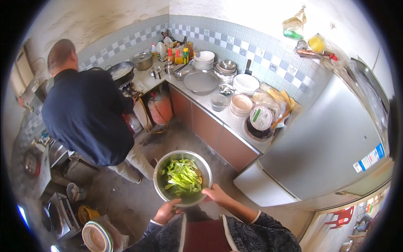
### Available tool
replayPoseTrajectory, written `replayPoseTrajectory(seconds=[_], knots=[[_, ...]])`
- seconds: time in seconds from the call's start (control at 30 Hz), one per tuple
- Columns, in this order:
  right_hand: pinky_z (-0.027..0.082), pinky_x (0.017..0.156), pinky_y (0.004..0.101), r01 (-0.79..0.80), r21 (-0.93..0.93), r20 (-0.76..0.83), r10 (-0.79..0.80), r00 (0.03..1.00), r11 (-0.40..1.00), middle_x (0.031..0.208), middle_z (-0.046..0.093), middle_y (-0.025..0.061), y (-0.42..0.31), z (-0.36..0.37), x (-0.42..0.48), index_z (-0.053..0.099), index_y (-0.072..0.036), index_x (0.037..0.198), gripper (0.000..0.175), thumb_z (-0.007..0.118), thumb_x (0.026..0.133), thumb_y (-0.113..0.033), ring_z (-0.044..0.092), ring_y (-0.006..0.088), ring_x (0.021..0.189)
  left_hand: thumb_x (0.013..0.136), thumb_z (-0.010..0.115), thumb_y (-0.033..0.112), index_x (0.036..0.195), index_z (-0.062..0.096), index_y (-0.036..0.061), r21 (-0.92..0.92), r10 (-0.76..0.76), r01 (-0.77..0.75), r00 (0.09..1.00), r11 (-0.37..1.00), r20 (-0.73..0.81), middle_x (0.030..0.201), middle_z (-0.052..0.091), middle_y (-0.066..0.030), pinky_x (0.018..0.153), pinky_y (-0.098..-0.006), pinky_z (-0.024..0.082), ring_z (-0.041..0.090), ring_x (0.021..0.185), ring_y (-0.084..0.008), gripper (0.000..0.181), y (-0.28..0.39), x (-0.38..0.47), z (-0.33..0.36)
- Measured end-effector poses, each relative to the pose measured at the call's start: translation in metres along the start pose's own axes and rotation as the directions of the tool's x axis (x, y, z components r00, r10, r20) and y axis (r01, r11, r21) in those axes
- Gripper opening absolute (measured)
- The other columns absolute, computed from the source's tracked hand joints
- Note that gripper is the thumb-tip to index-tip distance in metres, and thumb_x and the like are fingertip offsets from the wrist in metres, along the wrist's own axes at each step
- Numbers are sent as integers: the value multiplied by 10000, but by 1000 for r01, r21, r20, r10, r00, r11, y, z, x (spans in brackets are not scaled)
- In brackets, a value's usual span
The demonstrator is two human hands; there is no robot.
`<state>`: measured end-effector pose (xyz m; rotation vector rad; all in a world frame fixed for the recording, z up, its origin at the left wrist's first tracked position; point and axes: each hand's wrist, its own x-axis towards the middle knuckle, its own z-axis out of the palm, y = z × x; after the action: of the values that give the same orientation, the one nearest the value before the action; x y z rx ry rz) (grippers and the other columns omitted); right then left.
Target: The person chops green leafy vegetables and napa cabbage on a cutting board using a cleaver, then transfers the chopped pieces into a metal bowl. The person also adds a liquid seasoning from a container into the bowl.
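Observation:
A round stainless steel bowl [205, 160] is held up in front of my body, just above the middle of the lower picture. Sliced green vegetables [182, 176] lie in it, with some yellowish-brown pieces at the right side. My left hand [167, 211] grips the rim at the lower left, thumb on top. At the lower right, my right hand [217, 194] clasps the same rim. The fingers beneath the bowl are mostly hidden.
A person in a dark top [85, 116] stands at the left by a wok [121, 74] on the stove. The counter [201, 105] bears plates, bowls and bottles. A refrigerator [308, 135] stands at the right. Basins [96, 237] and a bucket [75, 192] are on the floor.

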<state>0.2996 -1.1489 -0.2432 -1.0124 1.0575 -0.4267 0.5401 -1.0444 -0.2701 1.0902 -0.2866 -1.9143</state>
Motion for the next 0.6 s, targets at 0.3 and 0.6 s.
replayPoseTrajectory(seconds=[0.3, 0.6], knots=[[624, 768, 379, 116, 67, -25, -115, 993, 991, 1180, 694, 192, -117, -61, 159, 421, -3, 1470, 584, 443, 1087, -443, 738, 278, 953, 980, 519, 102, 998, 546, -18, -175, 60, -53, 998, 983, 37, 798, 572, -116, 590, -343, 400, 462, 573, -196, 124, 131, 183, -17], [607, 870, 398, 261, 202, -362, -175, 915, 944, 1234, 657, 242, -165, -180, 409, 486, 54, 1388, 568, 442, 1094, -430, 712, 309, 1021, 986, 499, 131, 895, 519, 45, -183, 58, -68, 996, 981, -61, 723, 505, -89, 642, -368, 390, 460, 608, -206, 127, 249, 290, -30]])
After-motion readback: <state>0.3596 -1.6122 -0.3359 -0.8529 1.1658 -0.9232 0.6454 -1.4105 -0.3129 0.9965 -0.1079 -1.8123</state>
